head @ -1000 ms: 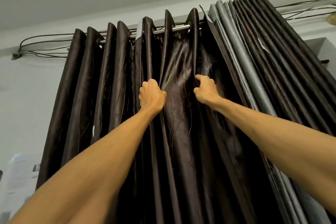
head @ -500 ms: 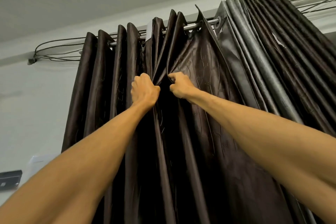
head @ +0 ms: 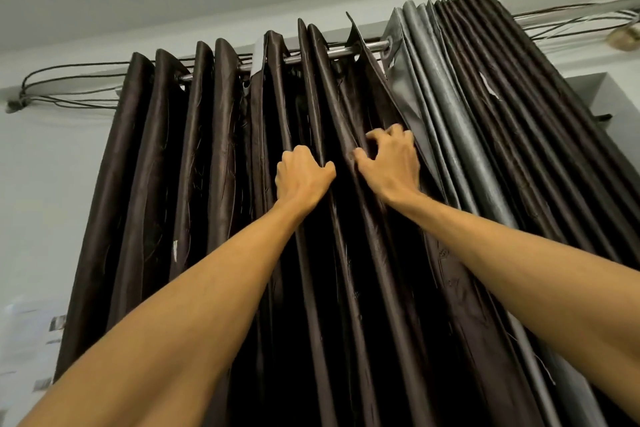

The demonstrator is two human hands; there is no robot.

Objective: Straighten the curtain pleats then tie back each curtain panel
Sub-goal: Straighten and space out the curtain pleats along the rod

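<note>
Clutching neighbouring pleats of the dark curtain, the left hand and right hand sit just apart.

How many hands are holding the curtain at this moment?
2. The left hand grips a fold of the dark curtain near the middle; the right hand pinches the next fold beside it.

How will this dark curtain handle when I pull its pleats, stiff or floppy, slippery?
Probably floppy: the curtain hangs in soft folds that bunch where the left hand and right hand grip it. Its sheen suggests smooth cloth that may slip through a loose grip. Threaded on the rod, it would likely slide sideways when pushed.
</note>
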